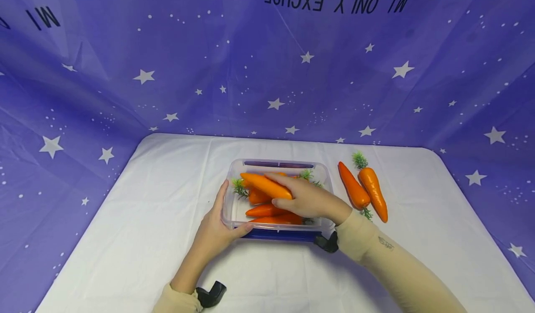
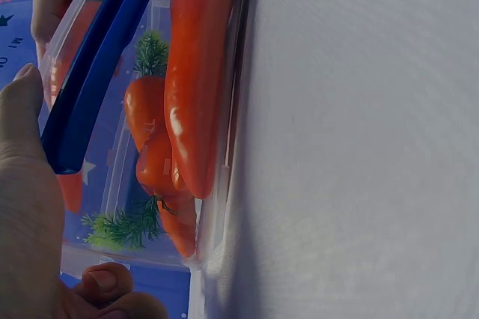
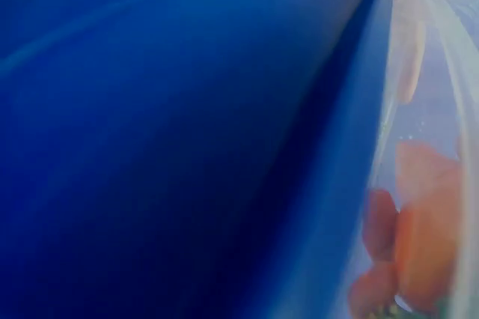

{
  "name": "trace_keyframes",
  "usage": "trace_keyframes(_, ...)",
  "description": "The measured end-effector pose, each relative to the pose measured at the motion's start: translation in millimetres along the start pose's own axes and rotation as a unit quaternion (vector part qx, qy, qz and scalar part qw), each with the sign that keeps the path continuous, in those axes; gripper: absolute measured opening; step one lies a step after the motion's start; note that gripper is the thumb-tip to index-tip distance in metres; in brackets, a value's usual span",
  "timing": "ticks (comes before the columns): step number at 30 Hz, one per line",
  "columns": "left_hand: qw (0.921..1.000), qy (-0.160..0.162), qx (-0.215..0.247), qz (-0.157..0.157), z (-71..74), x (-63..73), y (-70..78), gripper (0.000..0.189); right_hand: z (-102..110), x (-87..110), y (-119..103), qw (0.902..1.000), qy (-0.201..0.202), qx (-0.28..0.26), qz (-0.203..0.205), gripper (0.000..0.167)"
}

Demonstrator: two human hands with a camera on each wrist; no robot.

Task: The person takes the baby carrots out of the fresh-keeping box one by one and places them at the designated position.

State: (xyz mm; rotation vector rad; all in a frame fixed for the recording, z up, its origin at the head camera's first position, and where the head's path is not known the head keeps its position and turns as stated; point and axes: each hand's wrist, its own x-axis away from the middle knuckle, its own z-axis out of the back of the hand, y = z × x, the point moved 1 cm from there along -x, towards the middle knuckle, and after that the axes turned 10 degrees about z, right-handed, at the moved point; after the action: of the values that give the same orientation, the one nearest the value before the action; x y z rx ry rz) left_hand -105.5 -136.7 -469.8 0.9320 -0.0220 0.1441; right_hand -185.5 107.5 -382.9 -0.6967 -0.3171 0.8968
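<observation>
A clear plastic storage box [image 1: 227, 206] with blue latches stands on the table, holding several orange carrots [image 1: 267, 209] with green tops. The left hand [image 1: 214, 233] grips its front left corner, thumb over the front rim and fingers along the left side. In the left wrist view, the thumb lies beside a blue latch [image 2: 90, 72], and carrots [image 2: 196, 72] show through the clear wall. Inside the box, the right hand [image 1: 303, 196] holds a carrot [image 1: 267, 186] above the others. The right wrist view is mostly filled by a blue latch [image 3: 352, 154]; this hand's grip is hidden there.
Two more carrots lie on the white tablecloth [image 1: 125, 238] right of the box: a darker one [image 1: 353, 186] and a lighter one [image 1: 374, 193]. A purple star-patterned curtain [image 1: 251, 71] rises behind and at both sides. Black wrist mounts [image 1: 211, 294] project near each sleeve.
</observation>
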Motion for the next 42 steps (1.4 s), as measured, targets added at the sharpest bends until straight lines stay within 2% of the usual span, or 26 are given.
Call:
trace_keyframes(5, 1.0, -0.004, 0.0, 0.006, 0.0, 0.3, 0.3, 0.118, 6.7, 7.2, -6.1, 0.999, 0.033, 0.026, -0.014, 0.065)
trace_keyframes(12, 1.0, -0.003, -0.001, 0.009, 0.0, 0.3, 0.9, 0.118, 17.7, 22.1, -13.2, 0.9932, 0.07, 0.065, -0.066, 0.067)
trace_keyframes(20, 1.0, 0.003, -0.004, 0.003, -1.0, 0.3, 0.2, 0.118, 28.6, 41.8, -12.2, 0.9888, 0.109, 0.074, -0.071, 0.069)
trace_keyframes(27, 1.0, 0.003, 0.003, 0.004, -1.4, 0.0, -0.2, 0.118, 38.2, 60.6, -13.5, 0.9825, 0.135, 0.062, -0.112, 0.068)
trace_keyframes(32, 1.0, 0.006, 0.002, 0.005, -1.9, 0.4, -1.4, 0.118, 44.1, 73.9, -7.4, 0.9739, 0.16, 0.093, -0.131, 0.068)
trace_keyframes(42, 1.0, 0.007, 0.004, 0.001, -2.4, -0.3, -2.0, 0.117, 54.5, 105.7, 19.4, 0.9569, 0.194, 0.103, -0.19, 0.067)
